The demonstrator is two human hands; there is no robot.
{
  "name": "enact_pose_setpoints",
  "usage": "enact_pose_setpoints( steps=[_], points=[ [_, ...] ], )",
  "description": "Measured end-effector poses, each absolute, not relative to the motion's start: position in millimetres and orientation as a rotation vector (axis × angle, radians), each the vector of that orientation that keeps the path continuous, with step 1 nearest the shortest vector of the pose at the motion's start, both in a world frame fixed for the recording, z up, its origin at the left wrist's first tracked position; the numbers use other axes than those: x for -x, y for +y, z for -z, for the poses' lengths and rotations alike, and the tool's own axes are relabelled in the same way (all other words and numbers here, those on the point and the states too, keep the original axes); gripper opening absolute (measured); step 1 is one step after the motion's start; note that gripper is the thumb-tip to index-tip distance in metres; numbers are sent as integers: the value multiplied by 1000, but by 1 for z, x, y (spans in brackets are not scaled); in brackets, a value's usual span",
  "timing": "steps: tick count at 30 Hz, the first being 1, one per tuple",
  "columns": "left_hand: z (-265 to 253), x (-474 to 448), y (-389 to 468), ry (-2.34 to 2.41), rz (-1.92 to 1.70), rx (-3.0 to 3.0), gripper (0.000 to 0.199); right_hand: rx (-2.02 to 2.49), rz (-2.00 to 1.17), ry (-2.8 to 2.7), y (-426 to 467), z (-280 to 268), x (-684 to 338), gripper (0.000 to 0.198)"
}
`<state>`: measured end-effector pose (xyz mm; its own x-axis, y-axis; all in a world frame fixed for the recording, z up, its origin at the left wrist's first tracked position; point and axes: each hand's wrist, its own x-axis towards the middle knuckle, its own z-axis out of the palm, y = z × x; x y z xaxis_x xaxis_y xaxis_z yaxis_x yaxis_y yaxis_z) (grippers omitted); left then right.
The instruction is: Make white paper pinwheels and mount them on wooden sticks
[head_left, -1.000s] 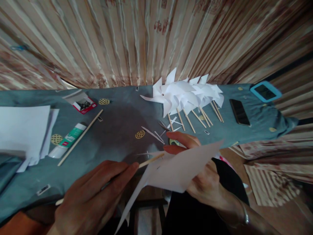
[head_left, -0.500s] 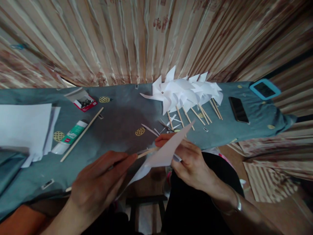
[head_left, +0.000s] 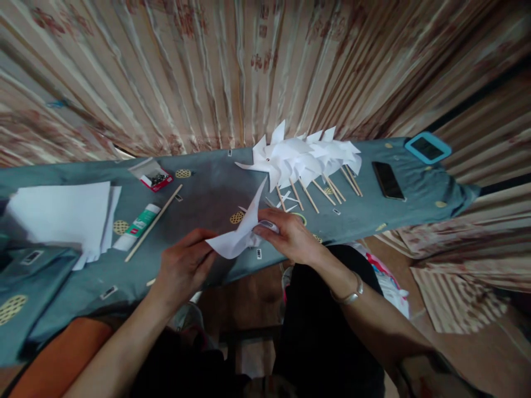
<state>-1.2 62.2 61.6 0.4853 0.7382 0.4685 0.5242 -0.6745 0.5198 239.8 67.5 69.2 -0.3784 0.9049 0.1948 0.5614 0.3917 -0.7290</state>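
Observation:
A white paper pinwheel [head_left: 238, 237] is held up between my two hands, over the table's front edge. My left hand [head_left: 185, 265] is closed at its left side, fingertips against the paper; its wooden stick is hidden now. My right hand [head_left: 286, 232] pinches the pinwheel from the right, near its middle, thumb and forefinger round the folded paper. Behind it lies a row of finished-looking paper pinwheels [head_left: 298, 157] on wooden sticks, overlapping one another. White paper scraps [head_left: 286, 200] lie just beyond my right hand.
On the left are stacked paper sheets [head_left: 62, 213], a glue tube [head_left: 139, 225], a loose wooden stick [head_left: 154, 222] and an open red box [head_left: 155, 179] of small metal pieces. A black phone [head_left: 388, 179] and a blue-framed device [head_left: 428, 148] lie at the right. Curtains [head_left: 224, 72] hang behind.
The pinwheel has turned and moved left, and its stick has gone out of sight. Both hands still hold on. The camera view has shifted slightly.

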Motion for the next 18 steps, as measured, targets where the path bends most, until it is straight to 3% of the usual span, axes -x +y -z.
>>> enact_pose_setpoints(
  steps=[9, 18],
  points=[
    [-56, 5, 63, 1109, -930, -2370, 28, 1350, -861, -2204, 75, -62, -239, 22],
    [-48, 7, 67, 1220, -799, -2174, 28, 1381, -740, -2286, 79, -61, -235, 23]
  ],
)
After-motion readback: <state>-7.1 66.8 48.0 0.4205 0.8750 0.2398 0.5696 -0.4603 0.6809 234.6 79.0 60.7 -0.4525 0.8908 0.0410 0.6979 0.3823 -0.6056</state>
